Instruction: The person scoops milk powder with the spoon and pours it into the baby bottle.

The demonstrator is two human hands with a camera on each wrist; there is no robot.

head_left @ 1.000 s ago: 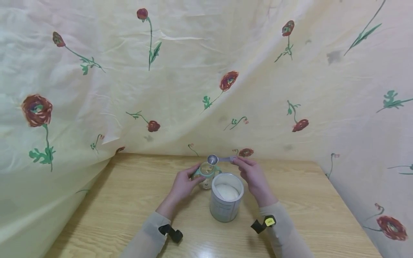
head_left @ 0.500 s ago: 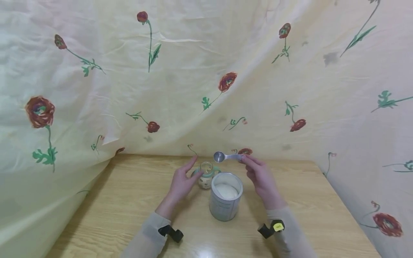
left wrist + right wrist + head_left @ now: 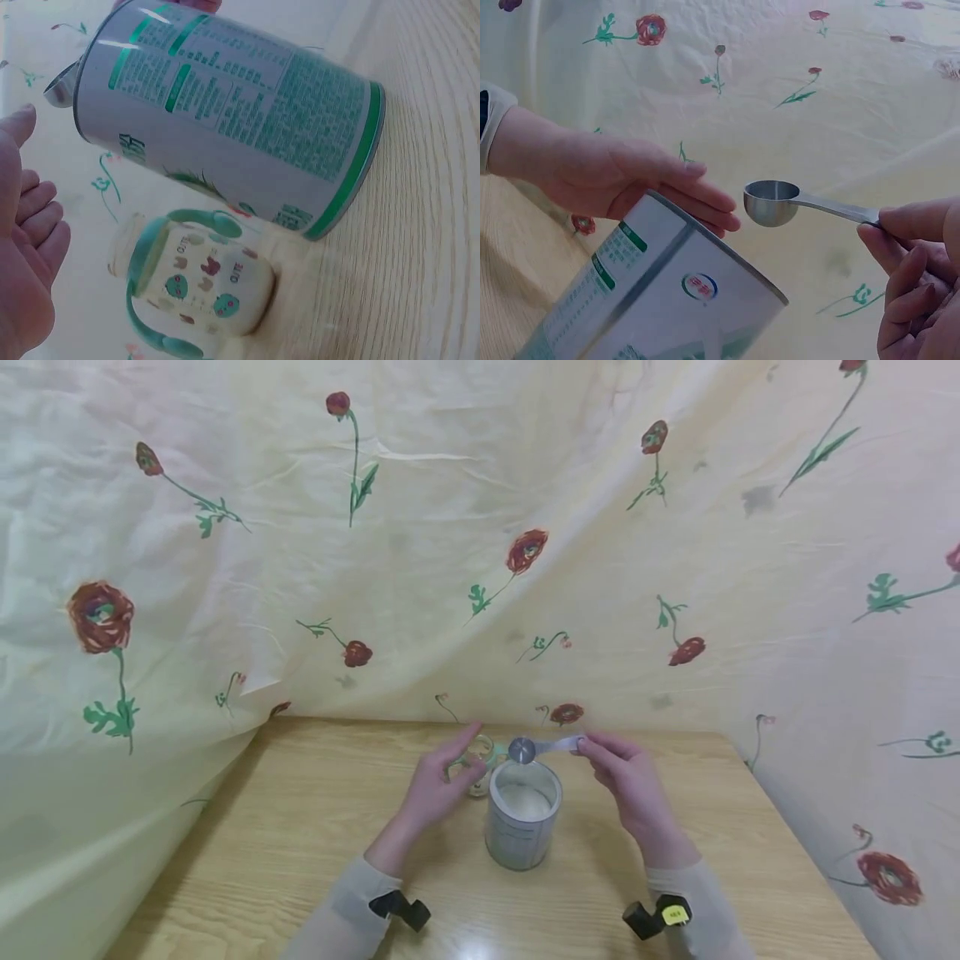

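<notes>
My right hand point(image 3: 630, 789) pinches the handle end of a metal measuring spoon point(image 3: 771, 206), its bowl level and facing up. In the head view that bowl overlaps the back rim of an uncovered milk powder can point(image 3: 517, 842), where pale powder point(image 3: 525, 802) shows inside. Behind the can, to its left, a clear baby bottle point(image 3: 206, 277) with green handles stands upright and uncapped. My left hand point(image 3: 444, 777) is beside the bottle, fingers extended and nothing in its grasp. From the left wrist, a gap shows between that hand point(image 3: 26, 262) and the bottle.
Everything stands on a light wooden table point(image 3: 300, 827). A cream cloth point(image 3: 420, 568) with printed red flowers hangs along its back and sides. Each sleeve carries a black wrist camera, the left one point(image 3: 400, 910) and the right one point(image 3: 656, 917).
The spoon has moved right and slightly down, from over the bottle's mouth to the can's back rim. My left hand has let go of the bottle, its fingers straightening.
</notes>
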